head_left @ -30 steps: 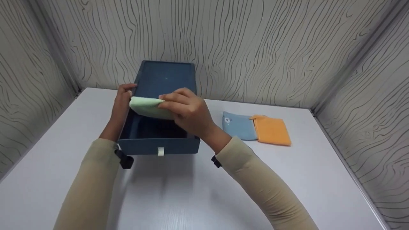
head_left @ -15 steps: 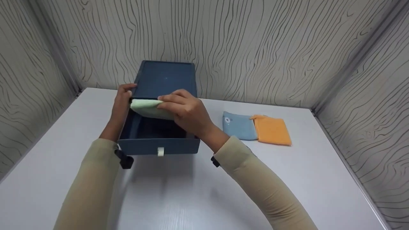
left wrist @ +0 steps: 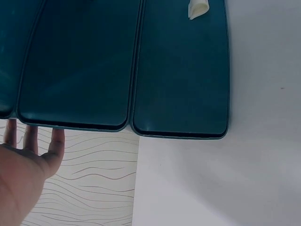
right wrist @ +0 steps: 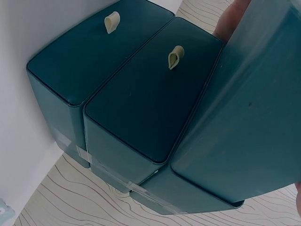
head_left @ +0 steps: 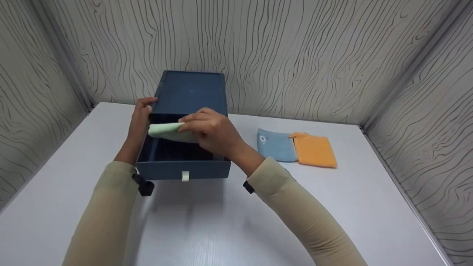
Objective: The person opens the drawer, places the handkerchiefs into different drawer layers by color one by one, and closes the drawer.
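Note:
A dark blue drawer cabinet (head_left: 192,92) stands toward the back of the white table, its top drawer (head_left: 159,170) pulled out. My right hand (head_left: 218,133) pinches a folded light green towel (head_left: 164,129) between thumb and fingers, low over the open drawer. The towel's lower part dips below the drawer's rim. My left hand (head_left: 139,119) rests along the cabinet's left side, its fingertips at the top edge. In the left wrist view, the fingers of that hand (left wrist: 21,176) lie extended against the cabinet's side. The right wrist view shows the pulled-out drawer's outer wall (right wrist: 244,108), which hides the towel.
Right of the cabinet lie a folded blue towel (head_left: 277,147) with a small white animal face and a folded orange towel (head_left: 316,151), side by side. Lower drawers (right wrist: 150,89) carry cream loop pulls (right wrist: 176,56). Patterned walls (head_left: 288,55) enclose the table.
My right hand has lowered the green towel and brought it slightly nearer, uncovering the back of the drawer opening. My left hand stays at the cabinet's side.

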Demonstrator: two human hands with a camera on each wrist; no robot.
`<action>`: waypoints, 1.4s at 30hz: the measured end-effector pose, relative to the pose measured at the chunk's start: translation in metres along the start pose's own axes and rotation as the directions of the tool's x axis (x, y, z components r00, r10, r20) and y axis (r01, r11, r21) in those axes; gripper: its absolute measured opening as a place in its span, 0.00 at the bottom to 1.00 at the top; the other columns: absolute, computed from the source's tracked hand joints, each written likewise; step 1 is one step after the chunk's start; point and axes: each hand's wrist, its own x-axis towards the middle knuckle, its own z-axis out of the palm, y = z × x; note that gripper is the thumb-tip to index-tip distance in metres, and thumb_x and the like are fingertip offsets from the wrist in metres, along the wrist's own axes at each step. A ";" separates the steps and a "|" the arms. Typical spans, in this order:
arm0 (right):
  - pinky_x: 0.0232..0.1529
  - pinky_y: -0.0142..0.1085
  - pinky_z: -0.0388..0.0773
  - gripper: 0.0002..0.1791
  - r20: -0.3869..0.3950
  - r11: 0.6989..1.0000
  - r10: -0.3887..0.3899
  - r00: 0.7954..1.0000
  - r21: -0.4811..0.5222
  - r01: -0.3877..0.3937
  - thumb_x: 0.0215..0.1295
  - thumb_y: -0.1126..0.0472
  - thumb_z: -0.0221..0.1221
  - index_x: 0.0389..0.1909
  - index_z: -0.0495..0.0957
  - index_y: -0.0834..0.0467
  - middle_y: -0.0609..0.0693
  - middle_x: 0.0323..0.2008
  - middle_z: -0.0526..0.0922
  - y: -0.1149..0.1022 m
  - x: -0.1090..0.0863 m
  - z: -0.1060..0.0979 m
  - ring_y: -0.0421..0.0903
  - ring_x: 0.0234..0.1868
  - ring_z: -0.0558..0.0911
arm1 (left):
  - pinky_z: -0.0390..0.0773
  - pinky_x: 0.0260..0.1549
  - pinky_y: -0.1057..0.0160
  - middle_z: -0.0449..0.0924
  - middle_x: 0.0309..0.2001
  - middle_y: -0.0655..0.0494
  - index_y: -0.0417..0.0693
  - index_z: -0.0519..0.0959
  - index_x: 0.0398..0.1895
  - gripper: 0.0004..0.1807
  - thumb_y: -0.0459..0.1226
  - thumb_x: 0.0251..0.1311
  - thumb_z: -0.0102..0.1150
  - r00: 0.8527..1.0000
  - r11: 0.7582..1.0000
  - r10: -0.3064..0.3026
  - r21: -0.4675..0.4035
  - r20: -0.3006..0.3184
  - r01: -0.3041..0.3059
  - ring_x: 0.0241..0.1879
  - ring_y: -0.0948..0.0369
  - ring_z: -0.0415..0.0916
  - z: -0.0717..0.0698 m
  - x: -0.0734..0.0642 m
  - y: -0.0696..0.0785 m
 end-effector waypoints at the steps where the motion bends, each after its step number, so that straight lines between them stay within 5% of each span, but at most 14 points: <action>1: 0.46 0.33 0.79 0.14 0.015 1.000 0.009 1.000 0.011 -0.009 0.61 0.73 0.57 0.36 0.87 0.53 0.47 0.43 0.87 0.000 0.000 0.000 0.44 0.41 0.83 | 0.67 0.35 0.73 0.70 0.40 0.64 0.45 0.73 0.51 0.19 0.30 0.65 0.32 1.000 1.000 0.002 0.007 -0.002 -0.002 0.31 0.70 0.65 0.000 0.000 0.000; 7: 0.46 0.32 0.77 0.18 0.101 0.994 0.079 0.992 0.065 -0.086 0.60 0.74 0.53 0.40 0.85 0.52 0.45 0.44 0.86 0.000 -0.001 0.001 0.42 0.44 0.82 | 0.62 0.31 0.73 0.66 0.31 0.64 0.41 0.73 0.52 0.19 0.30 0.64 0.33 1.000 0.998 0.008 0.061 -0.030 -0.006 0.24 0.71 0.58 0.000 0.000 -0.003; 13: 0.45 0.32 0.77 0.20 0.148 0.992 0.087 0.985 0.076 -0.099 0.58 0.73 0.53 0.44 0.83 0.50 0.43 0.42 0.85 0.001 -0.001 0.003 0.40 0.44 0.81 | 0.62 0.37 0.73 0.69 0.43 0.64 0.41 0.74 0.51 0.20 0.29 0.64 0.32 0.999 0.998 0.026 0.061 -0.042 -0.023 0.31 0.70 0.62 0.001 0.000 -0.002; 21: 0.47 0.33 0.78 0.18 0.250 0.982 0.104 0.963 0.128 -0.139 0.59 0.71 0.57 0.47 0.81 0.52 0.44 0.44 0.84 0.001 -0.002 0.002 0.39 0.45 0.81 | 0.61 0.34 0.72 0.68 0.36 0.66 0.43 0.73 0.52 0.19 0.30 0.65 0.32 0.999 0.998 -0.006 0.070 -0.031 0.008 0.27 0.69 0.58 0.001 -0.002 0.002; 25: 0.45 0.34 0.78 0.17 0.297 0.977 0.169 0.940 0.075 -0.199 0.58 0.70 0.56 0.47 0.80 0.51 0.44 0.44 0.84 -0.001 -0.001 0.001 0.40 0.45 0.81 | 0.63 0.36 0.72 0.70 0.38 0.67 0.43 0.73 0.53 0.20 0.31 0.66 0.32 0.999 0.996 -0.015 0.093 -0.029 0.018 0.30 0.70 0.62 0.000 -0.002 0.003; 32: 0.41 0.36 0.79 0.13 0.252 0.937 0.345 0.904 -0.044 -0.346 0.58 0.68 0.58 0.41 0.79 0.50 0.43 0.42 0.84 -0.003 0.000 0.001 0.42 0.42 0.80 | 0.64 0.36 0.73 0.70 0.43 0.64 0.45 0.74 0.51 0.19 0.30 0.65 0.32 1.000 0.999 0.003 0.043 -0.023 -0.002 0.32 0.70 0.64 0.001 -0.002 0.003; 42: 0.41 0.37 0.79 0.12 0.307 0.919 0.392 0.867 -0.088 -0.384 0.60 0.66 0.58 0.42 0.81 0.48 0.42 0.41 0.84 -0.004 0.001 0.001 0.42 0.41 0.80 | 0.65 0.34 0.73 0.71 0.39 0.65 0.46 0.73 0.51 0.19 0.31 0.66 0.32 1.000 1.000 -0.007 0.003 -0.016 0.008 0.30 0.70 0.65 0.001 -0.004 0.002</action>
